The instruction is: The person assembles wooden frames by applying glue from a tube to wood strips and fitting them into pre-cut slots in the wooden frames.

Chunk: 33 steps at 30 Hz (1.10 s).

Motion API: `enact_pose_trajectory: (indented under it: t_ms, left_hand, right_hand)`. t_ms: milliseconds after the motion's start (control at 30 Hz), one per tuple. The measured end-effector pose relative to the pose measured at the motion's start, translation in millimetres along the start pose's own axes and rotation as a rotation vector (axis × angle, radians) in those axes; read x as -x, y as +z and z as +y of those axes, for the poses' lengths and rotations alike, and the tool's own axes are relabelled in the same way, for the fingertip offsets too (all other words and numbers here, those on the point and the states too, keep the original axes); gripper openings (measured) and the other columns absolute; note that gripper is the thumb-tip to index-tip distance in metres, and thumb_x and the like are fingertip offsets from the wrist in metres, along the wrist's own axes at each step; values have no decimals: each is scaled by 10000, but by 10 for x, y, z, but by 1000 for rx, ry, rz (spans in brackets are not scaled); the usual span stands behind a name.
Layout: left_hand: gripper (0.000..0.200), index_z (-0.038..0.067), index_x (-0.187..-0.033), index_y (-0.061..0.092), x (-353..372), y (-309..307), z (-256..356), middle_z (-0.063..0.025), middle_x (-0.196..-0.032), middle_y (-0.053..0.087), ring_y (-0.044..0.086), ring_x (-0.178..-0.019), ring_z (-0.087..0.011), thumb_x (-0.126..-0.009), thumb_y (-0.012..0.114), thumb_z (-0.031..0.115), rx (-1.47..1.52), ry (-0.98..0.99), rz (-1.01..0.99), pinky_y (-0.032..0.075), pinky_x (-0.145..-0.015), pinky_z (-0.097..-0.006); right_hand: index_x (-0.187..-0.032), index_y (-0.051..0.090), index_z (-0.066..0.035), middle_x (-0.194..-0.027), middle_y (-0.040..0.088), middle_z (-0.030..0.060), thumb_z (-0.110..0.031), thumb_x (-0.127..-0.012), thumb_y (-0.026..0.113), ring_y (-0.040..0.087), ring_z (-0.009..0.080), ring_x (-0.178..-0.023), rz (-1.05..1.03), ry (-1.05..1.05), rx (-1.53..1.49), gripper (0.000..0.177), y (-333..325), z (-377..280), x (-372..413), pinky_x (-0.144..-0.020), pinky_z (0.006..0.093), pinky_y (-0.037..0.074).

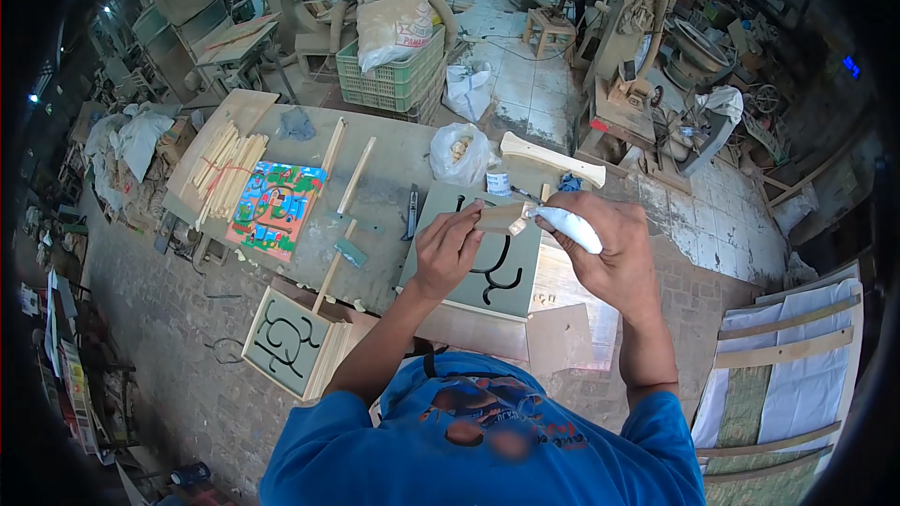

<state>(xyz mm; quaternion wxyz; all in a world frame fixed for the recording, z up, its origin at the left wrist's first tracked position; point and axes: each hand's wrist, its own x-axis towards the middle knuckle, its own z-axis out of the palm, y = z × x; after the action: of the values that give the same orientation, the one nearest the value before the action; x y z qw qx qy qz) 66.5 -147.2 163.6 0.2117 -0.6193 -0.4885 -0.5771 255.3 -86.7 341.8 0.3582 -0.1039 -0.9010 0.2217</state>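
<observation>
My left hand (444,249) pinches a small light wooden piece (501,218) and holds it up above the workbench. In my right hand (611,248) is a white squeeze bottle (572,227), tilted so that its tip meets or nearly meets the end of the wooden piece. Below both hands lies a grey-green panel (441,289) with black curved grooves and a light wooden edge. Past the hands stands a small labelled white tub (498,184), with a thin dark stick beside it.
A clear bag of small wooden bits (460,152) and a shaped wooden bar (553,160) lie at the far side. Leftward are a colourful printed board (277,208), bundled wooden strips (225,169) and a utility knife (412,213). Stacked grooved panels (289,342) stand at the bench's near left.
</observation>
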Motion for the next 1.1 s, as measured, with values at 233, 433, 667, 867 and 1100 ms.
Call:
enact_pose_trajectory:
  t_ms: [233, 433, 667, 867, 1100]
  left_hand:
    - [254, -44, -984, 575, 27, -11, -10, -180, -1061, 687, 661, -778, -294, -759, 693, -28, -5, -1, 4, 547, -643, -350]
    - [250, -44, -988, 583, 29, -14, -14, -171, -1060, 689, 659, -775, -287, -763, 690, -24, -26, -4, 9, 544, -640, -345]
    - [239, -46, -973, 598, 13, -5, -23, -164, -1067, 688, 655, -775, -279, -754, 692, -25, -17, -14, 3, 541, -636, -345]
    - [241, -44, -968, 599, 3, -3, -27, -159, -1068, 688, 652, -764, -272, -747, 695, -26, -15, -16, -6, 539, -629, -340]
    - [235, -41, -958, 602, 10, 2, -52, -159, -1051, 693, 648, -758, -267, -744, 697, -26, -32, -18, -4, 538, -632, -340]
  right_hand:
    - [-930, 668, -20, -830, 683, 108, -16, -764, 679, 665, 280, -661, 64, -32, 54, 167, 45, 30, 0, -575, 339, 508]
    - [-933, 668, -14, -807, 672, 111, 12, -735, 680, 655, 266, -632, 92, -40, -3, 200, 46, -21, 38, -562, 336, 502]
    - [-942, 672, -27, -830, 683, 111, 25, -684, 674, 664, 272, -655, 31, -28, -11, 262, 64, -48, 68, -579, 338, 514]
    - [-933, 670, -30, -835, 685, 113, 29, -686, 663, 669, 273, -669, 15, -18, 13, 254, 67, -30, 57, -583, 344, 519]
    - [-928, 670, -45, -804, 677, 109, 19, -667, 660, 662, 271, -656, 3, -5, 64, 269, 58, -1, 63, -569, 345, 515]
